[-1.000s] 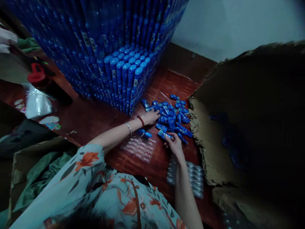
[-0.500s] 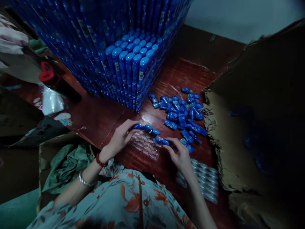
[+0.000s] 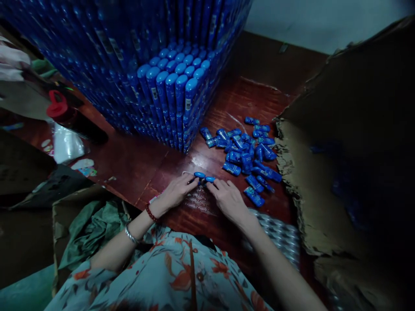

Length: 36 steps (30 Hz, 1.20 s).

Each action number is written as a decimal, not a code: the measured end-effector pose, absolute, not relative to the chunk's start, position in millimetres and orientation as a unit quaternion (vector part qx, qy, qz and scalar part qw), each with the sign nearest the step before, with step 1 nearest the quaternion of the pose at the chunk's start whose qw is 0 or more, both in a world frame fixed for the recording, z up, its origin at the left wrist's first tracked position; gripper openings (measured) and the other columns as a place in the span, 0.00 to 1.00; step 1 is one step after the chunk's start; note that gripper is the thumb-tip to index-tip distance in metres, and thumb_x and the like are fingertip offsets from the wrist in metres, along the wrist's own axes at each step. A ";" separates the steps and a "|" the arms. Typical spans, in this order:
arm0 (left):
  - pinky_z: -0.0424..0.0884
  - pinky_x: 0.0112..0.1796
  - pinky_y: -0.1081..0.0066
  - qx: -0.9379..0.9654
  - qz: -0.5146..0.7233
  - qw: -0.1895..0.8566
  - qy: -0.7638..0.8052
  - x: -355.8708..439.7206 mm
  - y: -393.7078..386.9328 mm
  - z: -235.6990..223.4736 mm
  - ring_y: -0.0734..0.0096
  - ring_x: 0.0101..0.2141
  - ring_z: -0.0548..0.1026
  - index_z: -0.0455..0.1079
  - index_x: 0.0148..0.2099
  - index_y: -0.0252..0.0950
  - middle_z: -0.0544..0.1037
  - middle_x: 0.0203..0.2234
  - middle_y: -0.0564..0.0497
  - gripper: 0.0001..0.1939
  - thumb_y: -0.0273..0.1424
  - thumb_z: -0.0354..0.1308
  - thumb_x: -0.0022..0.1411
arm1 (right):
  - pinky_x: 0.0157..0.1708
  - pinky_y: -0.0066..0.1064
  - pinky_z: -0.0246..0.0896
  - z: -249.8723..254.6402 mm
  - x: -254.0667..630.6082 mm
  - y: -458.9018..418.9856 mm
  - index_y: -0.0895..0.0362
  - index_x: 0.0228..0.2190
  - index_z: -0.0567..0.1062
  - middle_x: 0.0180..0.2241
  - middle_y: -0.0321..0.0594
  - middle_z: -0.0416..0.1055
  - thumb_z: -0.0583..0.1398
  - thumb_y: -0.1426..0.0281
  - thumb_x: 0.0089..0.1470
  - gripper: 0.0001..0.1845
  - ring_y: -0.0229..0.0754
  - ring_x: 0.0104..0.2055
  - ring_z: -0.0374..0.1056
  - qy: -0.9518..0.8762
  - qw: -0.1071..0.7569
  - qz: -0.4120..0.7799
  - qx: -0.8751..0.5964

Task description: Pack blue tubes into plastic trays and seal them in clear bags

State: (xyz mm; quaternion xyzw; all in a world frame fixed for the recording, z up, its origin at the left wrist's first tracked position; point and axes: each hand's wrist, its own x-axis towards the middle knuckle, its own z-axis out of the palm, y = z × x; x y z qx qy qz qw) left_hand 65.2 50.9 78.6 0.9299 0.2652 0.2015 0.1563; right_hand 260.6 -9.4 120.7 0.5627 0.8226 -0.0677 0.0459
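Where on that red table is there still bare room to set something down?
Bare wood lies left of the hands, between the blue stack and the box of green cloth, and beyond the loose blue pieces towards the wall. That pile is crowded.

Two small glossy blue capsules [image 3: 204, 176] lie side by side, flat, at the far edge of a clear plastic blister tray [image 3: 201, 201]. That ridged, see-through tray rests flat, just short of the loose blue heap [image 3: 246, 149].

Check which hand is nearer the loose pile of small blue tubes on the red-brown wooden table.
Right. The right hand lies just left of and below the loose pile of small blue tubes; the left hand sits farther left, beyond the right hand.
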 end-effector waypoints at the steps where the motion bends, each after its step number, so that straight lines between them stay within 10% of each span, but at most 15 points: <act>1: 0.71 0.39 0.68 0.938 0.181 0.147 0.256 66.7 51.6 83.0 0.67 0.39 0.71 0.65 0.49 0.32 0.72 0.38 0.43 0.14 0.24 0.42 0.67 | 0.43 0.35 0.54 124.6 257.5 -5.9 0.58 0.48 0.69 0.42 0.47 0.70 0.45 0.79 0.59 0.20 0.44 0.43 0.65 0.829 0.060 -0.074 0.551; 8: 0.69 0.43 0.64 0.953 0.117 0.102 0.261 77.1 52.5 85.6 0.65 0.42 0.69 0.65 0.52 0.33 0.71 0.43 0.42 0.16 0.21 0.42 0.65 | 0.42 0.36 0.57 126.6 242.8 3.0 0.59 0.49 0.69 0.42 0.48 0.70 0.46 0.78 0.60 0.20 0.45 0.40 0.67 0.818 0.074 -0.073 0.566; 17: 0.68 0.41 0.66 0.877 0.318 0.162 0.322 90.2 70.4 96.0 0.67 0.41 0.68 0.68 0.51 0.37 0.70 0.41 0.45 0.14 0.30 0.47 0.66 | 0.35 0.27 0.58 92.7 295.0 -27.5 0.54 0.51 0.69 0.38 0.42 0.70 0.48 0.67 0.62 0.18 0.38 0.36 0.66 0.691 -0.123 0.010 0.713; 27: 0.69 0.42 0.61 0.903 0.039 0.090 0.419 195.6 162.9 91.9 0.52 0.48 0.67 0.63 0.52 0.23 0.67 0.47 0.32 0.18 0.18 0.46 0.59 | 0.38 0.33 0.59 84.1 323.6 22.9 0.58 0.55 0.61 0.45 0.49 0.66 0.48 0.77 0.57 0.24 0.46 0.44 0.64 0.708 0.063 -0.043 0.702; 36: 0.70 0.40 0.64 0.897 0.046 0.150 0.413 184.1 170.5 93.2 0.58 0.42 0.74 0.66 0.48 0.26 0.71 0.45 0.36 0.16 0.15 0.45 0.59 | 0.31 0.31 0.61 96.9 327.1 -50.0 0.59 0.40 0.68 0.30 0.41 0.72 0.54 0.62 0.56 0.14 0.43 0.29 0.69 0.583 -0.188 -0.224 0.758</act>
